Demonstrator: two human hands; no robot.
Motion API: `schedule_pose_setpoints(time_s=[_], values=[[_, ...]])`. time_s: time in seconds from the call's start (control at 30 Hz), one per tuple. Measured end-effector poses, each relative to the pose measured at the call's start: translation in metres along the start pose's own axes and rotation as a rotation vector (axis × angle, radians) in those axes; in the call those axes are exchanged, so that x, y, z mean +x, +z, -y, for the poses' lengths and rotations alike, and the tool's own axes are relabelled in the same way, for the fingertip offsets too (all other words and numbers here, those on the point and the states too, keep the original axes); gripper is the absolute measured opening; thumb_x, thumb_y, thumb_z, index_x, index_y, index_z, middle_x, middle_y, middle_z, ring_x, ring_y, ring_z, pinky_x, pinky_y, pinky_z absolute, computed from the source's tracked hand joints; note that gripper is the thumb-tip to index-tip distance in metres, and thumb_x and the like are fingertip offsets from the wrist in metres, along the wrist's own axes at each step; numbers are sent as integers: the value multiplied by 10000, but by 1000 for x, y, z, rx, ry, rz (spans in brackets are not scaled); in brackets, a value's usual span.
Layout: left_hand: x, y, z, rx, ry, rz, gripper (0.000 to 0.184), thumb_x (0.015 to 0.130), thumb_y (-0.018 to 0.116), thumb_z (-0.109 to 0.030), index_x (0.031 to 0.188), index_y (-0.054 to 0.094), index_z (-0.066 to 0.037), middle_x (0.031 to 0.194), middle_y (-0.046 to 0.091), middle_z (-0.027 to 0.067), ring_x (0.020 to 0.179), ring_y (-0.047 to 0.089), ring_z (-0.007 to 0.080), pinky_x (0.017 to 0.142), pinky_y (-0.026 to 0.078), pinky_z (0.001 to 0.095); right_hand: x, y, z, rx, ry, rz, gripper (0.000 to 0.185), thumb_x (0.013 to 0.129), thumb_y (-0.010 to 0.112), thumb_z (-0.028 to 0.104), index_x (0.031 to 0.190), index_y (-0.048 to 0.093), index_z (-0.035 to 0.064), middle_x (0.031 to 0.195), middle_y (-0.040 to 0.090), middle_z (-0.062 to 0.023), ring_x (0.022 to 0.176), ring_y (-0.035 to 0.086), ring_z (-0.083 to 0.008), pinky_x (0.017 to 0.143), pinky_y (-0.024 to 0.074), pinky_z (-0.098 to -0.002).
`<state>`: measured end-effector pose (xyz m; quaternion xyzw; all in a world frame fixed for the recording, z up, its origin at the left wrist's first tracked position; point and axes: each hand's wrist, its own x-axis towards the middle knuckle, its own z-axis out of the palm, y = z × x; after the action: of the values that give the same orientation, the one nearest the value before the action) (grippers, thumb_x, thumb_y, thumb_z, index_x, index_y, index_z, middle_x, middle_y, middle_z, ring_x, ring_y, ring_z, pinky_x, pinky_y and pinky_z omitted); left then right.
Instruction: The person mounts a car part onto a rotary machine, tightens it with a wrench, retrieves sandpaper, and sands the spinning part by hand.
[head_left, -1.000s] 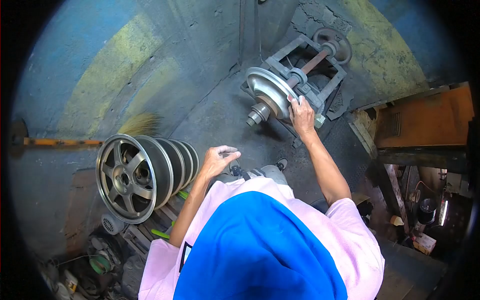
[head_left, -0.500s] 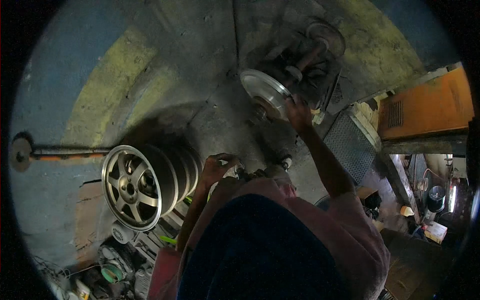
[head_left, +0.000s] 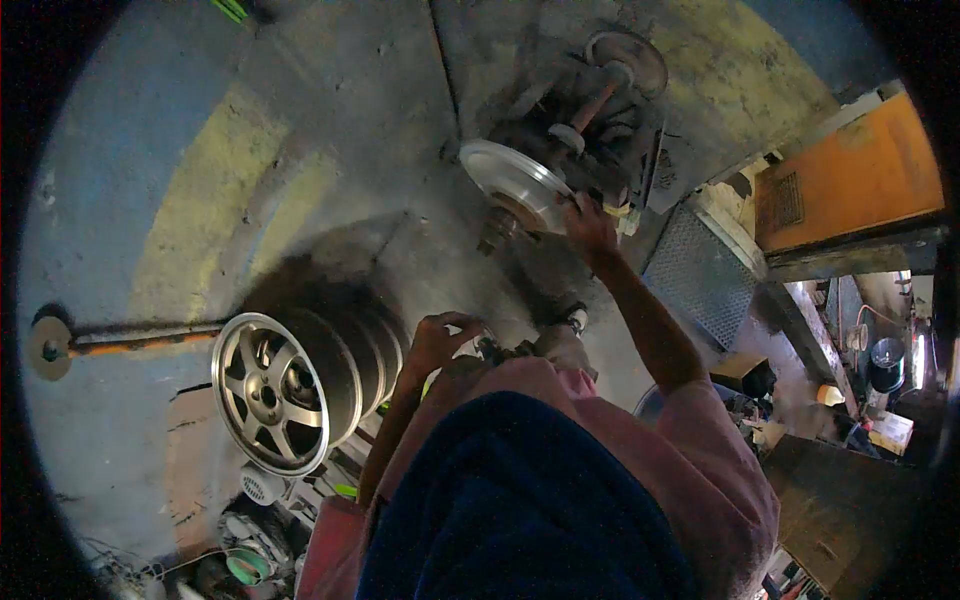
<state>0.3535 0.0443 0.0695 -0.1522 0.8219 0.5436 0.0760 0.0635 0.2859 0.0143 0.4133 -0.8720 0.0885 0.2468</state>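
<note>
A shiny metal disc (head_left: 515, 178) is mounted on the shaft of a floor-standing machine (head_left: 597, 105). My right hand (head_left: 590, 228) is at the disc's right edge, its fingers closed together; a small thing between them is too dark to make out. Above my lap, my left hand (head_left: 436, 340) has its thumb and fingertips brought together, and whatever they may pinch is too small to see. Left of that hand lies a row of spoked wheel rims (head_left: 268, 395) on its side, not touched by it.
An orange panel (head_left: 850, 180) stands at the right, beside a textured metal plate (head_left: 700, 280). A rod with a round disc (head_left: 50, 342) is at the left wall. Clutter with a green ring (head_left: 247, 566) lies lower left. A brown board (head_left: 840, 500) is lower right.
The picture has darkened since the oldest frame. The view has shifted, so the machine appears further left and the rims lower. My right hand stays at the disc's edge.
</note>
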Motion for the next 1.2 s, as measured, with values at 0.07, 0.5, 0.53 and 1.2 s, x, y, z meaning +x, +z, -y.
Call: schedule_pose_setpoints(time_s=[0.07, 0.5, 0.53, 1.2], values=[[0, 0, 2, 43, -32, 6, 315, 902, 768, -342, 1074, 783, -78, 1062, 775, 76, 932, 736, 186, 836, 573, 355, 6, 0, -1, 90, -40, -99, 374, 869, 628, 118, 1241, 660, 138, 1255, 585, -221, 1028, 659, -390, 791, 587, -494], [0, 11, 8, 10, -102, 27, 345, 850, 802, -298, 1054, 773, -20, 1011, 775, 123, 969, 734, 195, 876, 548, 328, 31, -6, 3, 17, -77, 225, 385, 885, 587, 94, 1265, 636, 59, 1185, 607, -206, 972, 673, -352, 782, 588, -436], [0, 11, 8, 18, -89, 25, 335, 852, 803, -292, 1046, 776, -20, 1011, 775, 122, 968, 733, 190, 882, 547, 326, 31, -4, 2, 28, -109, 223, 427, 892, 581, 87, 1317, 581, 45, 1223, 579, -216, 960, 675, -367, 788, 594, -448], [-9, 7, 15, -14, -93, 16, 364, 848, 809, -323, 1028, 777, -8, 976, 776, 119, 916, 733, 182, 842, 554, 323, 52, 4, 11, -142, -224, 392, 447, 838, 611, 95, 1277, 592, 12, 1205, 576, -242, 1105, 604, -355, 891, 553, -399]])
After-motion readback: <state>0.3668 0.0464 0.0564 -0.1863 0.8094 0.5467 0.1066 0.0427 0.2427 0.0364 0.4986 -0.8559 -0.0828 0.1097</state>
